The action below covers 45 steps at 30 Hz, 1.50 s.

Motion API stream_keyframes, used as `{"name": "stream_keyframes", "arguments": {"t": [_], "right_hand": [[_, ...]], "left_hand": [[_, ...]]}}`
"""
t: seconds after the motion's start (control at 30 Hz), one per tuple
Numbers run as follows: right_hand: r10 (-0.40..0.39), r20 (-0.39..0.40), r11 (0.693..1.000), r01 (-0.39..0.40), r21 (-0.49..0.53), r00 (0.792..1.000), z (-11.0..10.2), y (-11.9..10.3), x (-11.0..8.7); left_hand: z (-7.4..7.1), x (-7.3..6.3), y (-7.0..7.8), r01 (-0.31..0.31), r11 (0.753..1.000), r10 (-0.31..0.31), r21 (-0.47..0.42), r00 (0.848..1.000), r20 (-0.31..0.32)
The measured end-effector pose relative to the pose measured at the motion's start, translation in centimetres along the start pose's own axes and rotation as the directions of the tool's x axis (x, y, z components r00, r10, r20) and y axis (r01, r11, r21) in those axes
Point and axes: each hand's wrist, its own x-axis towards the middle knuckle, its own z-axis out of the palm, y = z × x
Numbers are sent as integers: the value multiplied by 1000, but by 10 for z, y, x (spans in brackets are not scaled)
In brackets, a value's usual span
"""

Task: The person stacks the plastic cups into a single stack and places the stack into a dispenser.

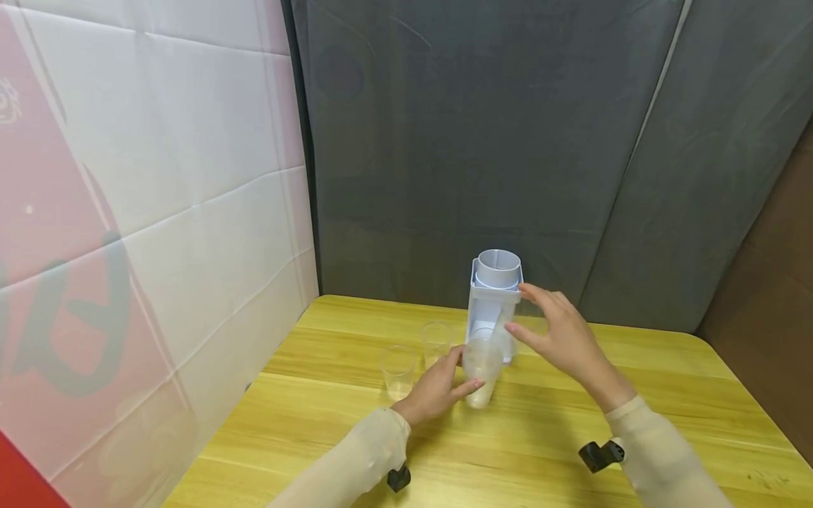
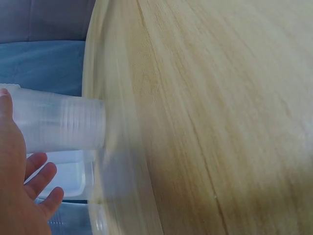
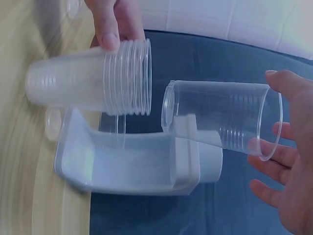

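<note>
My left hand [image 1: 435, 388] grips a stack of clear plastic cups [image 3: 73, 81], rims up, in front of a white stand [image 1: 475, 310] with a round tube on top. Thumb and fingers lie on either side of the stack. Above the stack's rims, my right hand [image 3: 298, 147] holds a single clear cup [image 3: 215, 112] by its rim between thumb and fingers. That cup's narrower base points down toward the stack, and it overlaps the stand in the right wrist view. The left wrist view shows the stack [image 2: 61, 120] beside the left fingers.
Two clear cups stand on the wooden table left of the stand, a nearer cup [image 1: 399, 370] and a farther cup [image 1: 436, 335]. A dark grey partition [image 1: 457, 155] rises behind the table [image 1: 356, 437], with a white and pink panel [image 1: 209, 176] at the left.
</note>
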Motion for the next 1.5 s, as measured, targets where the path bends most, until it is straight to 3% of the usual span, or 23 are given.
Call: {"name": "stream_keyframes", "arguments": {"t": [0.23, 0.47, 1.0, 1.5], "right_hand": [[-46, -12, 999, 46, 20, 999, 14, -10, 0], [-29, 42, 999, 28, 20, 999, 26, -17, -4], [-49, 87, 998, 52, -31, 995, 49, -12, -9], [10, 165, 1000, -9, -8, 986, 66, -9, -19]], "left_hand": [[1, 0, 0, -12, 1000, 12, -12, 1000, -5], [2, 0, 1, -30, 1000, 30, -1, 1000, 0], [3, 0, 2, -29, 1000, 29, -5, 1000, 4], [4, -2, 4, -16, 999, 16, -30, 1000, 3]]}}
